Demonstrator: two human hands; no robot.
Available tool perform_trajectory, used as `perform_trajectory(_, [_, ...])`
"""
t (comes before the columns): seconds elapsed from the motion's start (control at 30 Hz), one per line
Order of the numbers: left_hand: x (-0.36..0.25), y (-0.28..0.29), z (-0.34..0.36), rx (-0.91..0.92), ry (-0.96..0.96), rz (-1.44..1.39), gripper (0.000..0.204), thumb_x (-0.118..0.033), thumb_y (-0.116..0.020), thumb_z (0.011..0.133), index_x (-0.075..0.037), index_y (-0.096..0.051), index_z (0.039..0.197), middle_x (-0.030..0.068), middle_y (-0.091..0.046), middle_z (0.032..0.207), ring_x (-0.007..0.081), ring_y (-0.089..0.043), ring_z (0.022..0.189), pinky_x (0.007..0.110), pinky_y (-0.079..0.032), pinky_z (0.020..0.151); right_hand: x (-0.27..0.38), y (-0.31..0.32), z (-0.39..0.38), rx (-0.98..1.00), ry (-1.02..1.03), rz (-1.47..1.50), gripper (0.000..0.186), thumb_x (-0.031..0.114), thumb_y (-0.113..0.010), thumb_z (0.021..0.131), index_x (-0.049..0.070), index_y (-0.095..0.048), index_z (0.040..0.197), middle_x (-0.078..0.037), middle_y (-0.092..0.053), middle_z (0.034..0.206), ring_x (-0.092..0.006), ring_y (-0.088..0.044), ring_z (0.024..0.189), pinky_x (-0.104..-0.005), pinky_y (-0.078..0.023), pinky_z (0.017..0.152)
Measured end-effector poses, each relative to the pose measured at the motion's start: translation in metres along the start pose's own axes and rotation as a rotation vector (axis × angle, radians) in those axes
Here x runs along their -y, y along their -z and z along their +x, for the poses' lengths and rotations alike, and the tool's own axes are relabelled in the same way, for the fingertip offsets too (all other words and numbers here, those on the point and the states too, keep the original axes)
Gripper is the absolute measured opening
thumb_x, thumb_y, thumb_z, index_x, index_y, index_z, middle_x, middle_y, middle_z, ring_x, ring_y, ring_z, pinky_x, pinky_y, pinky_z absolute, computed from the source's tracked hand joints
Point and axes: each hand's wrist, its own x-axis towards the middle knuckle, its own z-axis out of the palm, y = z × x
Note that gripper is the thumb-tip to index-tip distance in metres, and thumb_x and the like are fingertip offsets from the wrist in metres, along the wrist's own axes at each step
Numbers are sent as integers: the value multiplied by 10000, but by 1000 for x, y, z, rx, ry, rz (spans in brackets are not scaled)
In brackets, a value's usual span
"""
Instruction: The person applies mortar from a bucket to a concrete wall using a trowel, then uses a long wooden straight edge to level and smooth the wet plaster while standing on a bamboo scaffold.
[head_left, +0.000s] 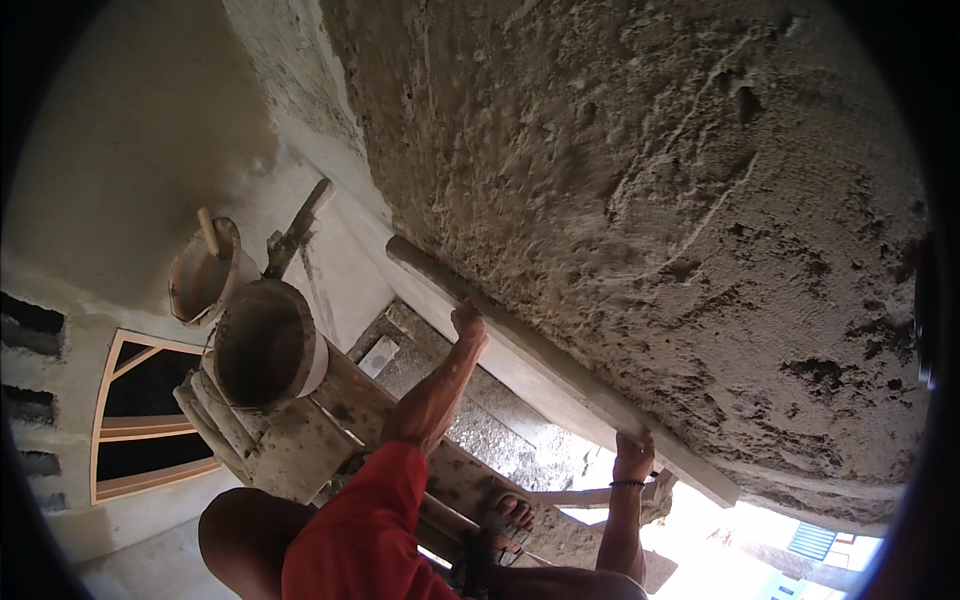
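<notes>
A long, straight, mortar-coloured board (545,365) runs diagonally along the rough, freshly plastered grey wall (700,200). My left hand (468,322) is closed on the board's upper-middle stretch, its arm reaching out from a red sleeve. Farther down, my right hand (633,458), with a dark bracelet at the wrist, grips the same board near its lower end. My sandalled foot (510,520) rests on the mortar-stained scaffold planks (350,400) below.
Two mortar-stained buckets (262,345) (195,275) stand at the left, one with a wooden handle sticking out. A wood-framed window opening (148,465) is in the left wall. The floor (520,450) shows far below between planks, and bright daylight comes from the lower right.
</notes>
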Motion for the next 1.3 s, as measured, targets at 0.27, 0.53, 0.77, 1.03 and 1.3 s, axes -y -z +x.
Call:
perform_trajectory(0.27, [-71,-10,-24,-11,-77,188,381,-364,-545,913,16,-549,883,57,-520,717,179,-456,609,380,-426,541,46,-18,-17,-85,-216,455,411,111,-519,899,-31,-432,1275,-171,-563,1083,-239,-572,954,-345,-507,831])
perform_trajectory(0.53, [-100,-15,-45,-32,-80,148,431,-446,-538,908,-29,-430,942,69,-460,743,205,-462,546,352,-417,396,81,-10,-20,-61,-245,713,389,126,-481,925,-36,-421,1274,-201,-548,1086,-289,-559,1005,-405,-497,888])
perform_trajectory(0.77, [-140,-45,-110,-68,-40,203,444,-498,-550,887,-77,-411,880,34,-415,735,194,-440,580,369,-447,422,89,25,-18,-81,-233,762,340,242,-515,914,50,-500,1195,-182,-493,1203,-334,-511,1093,-490,-448,946])
perform_trajectory(1.03, [-165,-60,-152,25,-59,106,431,-455,-584,849,-92,-486,1060,67,-481,1005,234,-480,876,476,-456,655,111,51,-19,-49,-133,496,332,262,-547,896,76,-514,1169,-166,-512,1185,-322,-536,1051,-476,-458,919])
perform_trajectory(1.3, [-204,-83,-213,144,-194,128,392,-407,-616,863,-84,-437,994,37,-467,849,156,-496,679,363,-497,539,146,87,-26,-158,-30,277,297,247,-564,894,96,-556,1149,-120,-566,1145,-290,-564,1026,-443,-455,918])
